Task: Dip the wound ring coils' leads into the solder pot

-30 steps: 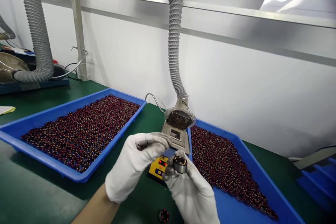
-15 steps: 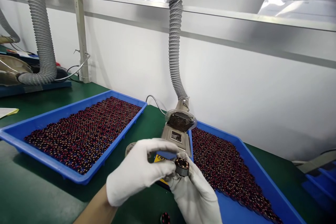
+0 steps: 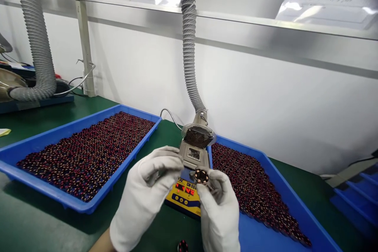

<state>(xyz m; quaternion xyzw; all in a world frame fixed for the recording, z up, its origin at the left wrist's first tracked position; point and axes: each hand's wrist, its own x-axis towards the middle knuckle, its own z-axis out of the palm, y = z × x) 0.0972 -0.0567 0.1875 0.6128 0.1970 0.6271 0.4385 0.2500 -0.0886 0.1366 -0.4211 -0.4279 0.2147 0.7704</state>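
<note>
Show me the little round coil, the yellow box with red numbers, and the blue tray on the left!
Small round dark coil [image 3: 201, 176], head view: top face.
Yellow digital control box [image 3: 184, 197], head view: front panel.
Long blue plastic tray [image 3: 44, 189], head view: front wall.

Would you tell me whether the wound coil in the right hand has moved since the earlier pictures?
Yes: the wound coil has risen, now nearer the fume extractor's fan grille than before.

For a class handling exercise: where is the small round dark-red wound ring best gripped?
Grip the ring by its outer rim, from the sides and below, as the white-gloved right hand does: the round edge takes a pinch and leaves the wound face uncovered.
</note>
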